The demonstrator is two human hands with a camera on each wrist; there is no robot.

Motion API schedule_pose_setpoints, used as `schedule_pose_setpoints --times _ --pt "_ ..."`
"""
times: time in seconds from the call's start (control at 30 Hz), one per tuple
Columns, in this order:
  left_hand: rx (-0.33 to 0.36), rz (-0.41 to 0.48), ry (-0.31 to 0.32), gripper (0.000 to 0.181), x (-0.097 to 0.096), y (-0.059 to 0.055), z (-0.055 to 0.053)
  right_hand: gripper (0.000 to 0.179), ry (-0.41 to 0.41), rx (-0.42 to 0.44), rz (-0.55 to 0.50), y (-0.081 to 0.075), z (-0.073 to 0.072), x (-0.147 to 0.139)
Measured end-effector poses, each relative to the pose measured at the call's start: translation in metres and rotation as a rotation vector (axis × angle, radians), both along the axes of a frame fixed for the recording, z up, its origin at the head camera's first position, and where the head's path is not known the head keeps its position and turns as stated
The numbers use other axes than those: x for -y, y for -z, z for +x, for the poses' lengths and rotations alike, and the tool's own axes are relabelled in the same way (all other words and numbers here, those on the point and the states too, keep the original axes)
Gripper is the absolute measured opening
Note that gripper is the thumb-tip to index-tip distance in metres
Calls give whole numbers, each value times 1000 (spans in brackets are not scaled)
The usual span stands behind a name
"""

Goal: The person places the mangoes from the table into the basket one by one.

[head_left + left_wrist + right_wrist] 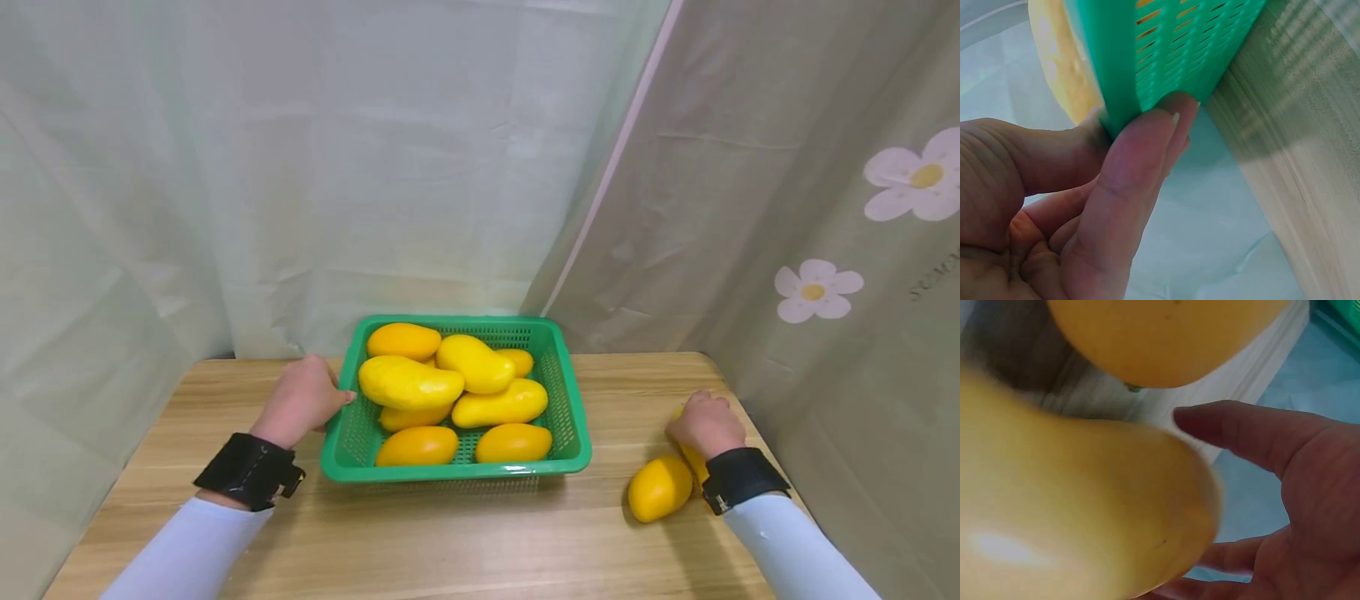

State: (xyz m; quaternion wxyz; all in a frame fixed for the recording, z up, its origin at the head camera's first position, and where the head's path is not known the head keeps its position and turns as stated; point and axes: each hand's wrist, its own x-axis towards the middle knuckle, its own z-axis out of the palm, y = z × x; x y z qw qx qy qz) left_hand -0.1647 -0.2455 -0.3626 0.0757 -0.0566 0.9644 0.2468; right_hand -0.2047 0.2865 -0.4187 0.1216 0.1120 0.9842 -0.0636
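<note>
A green plastic basket [457, 474] stands on the wooden table, holding several yellow and orange-yellow mangoes [411, 383]. My left hand [300, 402] pinches the basket's left rim, thumb on the inner side and fingers beneath the lip, as the left wrist view shows. At the table's right side, my right hand [708, 423] is around the far end of a yellow mango [1085, 506]; its thumb is at one side and its other fingers pass partly hidden behind the fruit. Close beside lies a rounder orange-yellow mango [660, 489], apart from the hand.
A pale curtain [420, 183] hangs behind the table, and a grey one with printed flowers [817, 291] borders the right edge, close to my right hand. Bare wooden tabletop [450, 542] shows in front of the basket.
</note>
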Motion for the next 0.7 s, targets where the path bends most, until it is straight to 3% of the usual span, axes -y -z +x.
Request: schedule_pose_setpoints --times 0.3,0.7 --pt "4 1 1 25 0 0 -1 49 -4 -46 -26 2 2 -3" --pt "-15 -18 12 25 1 1 -2 45 -62 -123 -40 8 0 -7"
